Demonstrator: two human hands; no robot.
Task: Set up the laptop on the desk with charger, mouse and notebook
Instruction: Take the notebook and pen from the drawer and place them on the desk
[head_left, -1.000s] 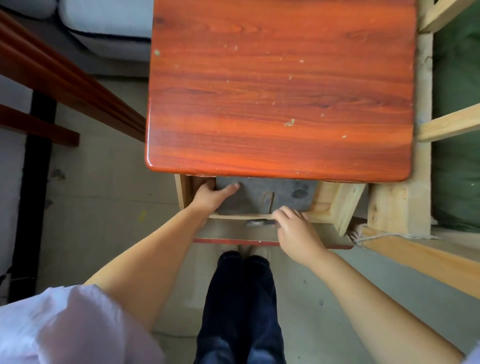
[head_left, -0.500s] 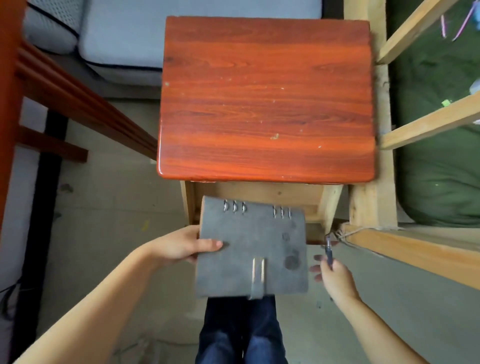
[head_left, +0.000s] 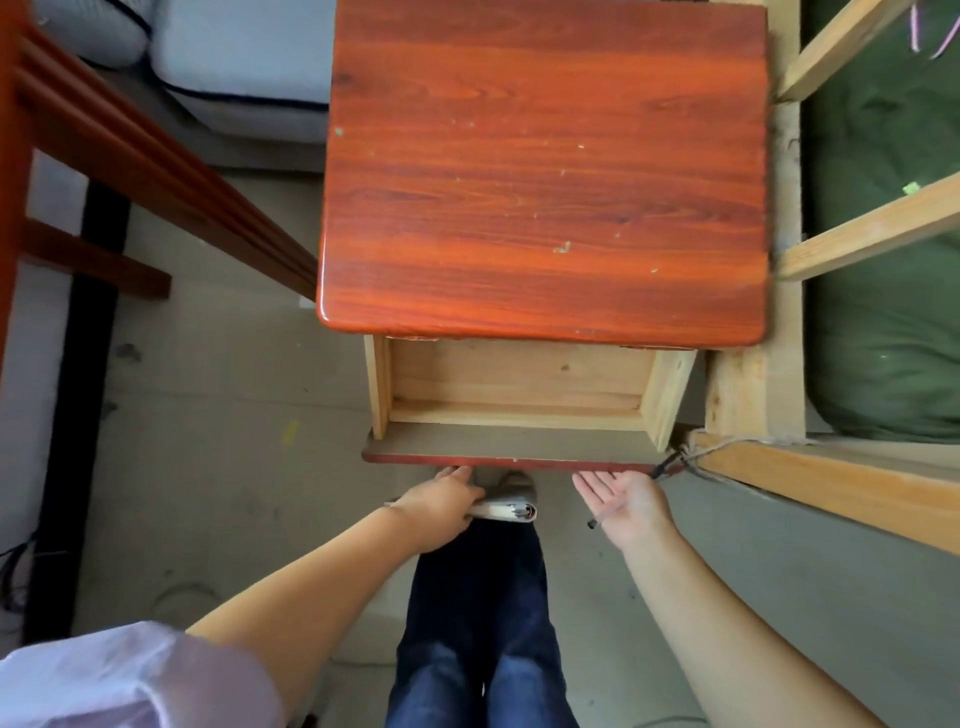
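Note:
The red-brown desk top is bare. Below its front edge the wooden drawer stands pulled out and empty. My left hand grips the grey ring-bound notebook, held low and edge-on just in front of the drawer's red front panel, above my legs. My right hand is palm up by the panel's right end, fingers stretched out, with a thin black pen held across it. No laptop, charger or mouse is in view.
A pale wooden bed frame with green bedding stands close on the right. A red wooden frame slants along the left, and a grey cushion lies behind it. Cables lie on the floor at far left.
The notebook came out of the drawer and has turned from flat to edge-on in my left hand. My right hand, with the pen, moved up to the drawer front.

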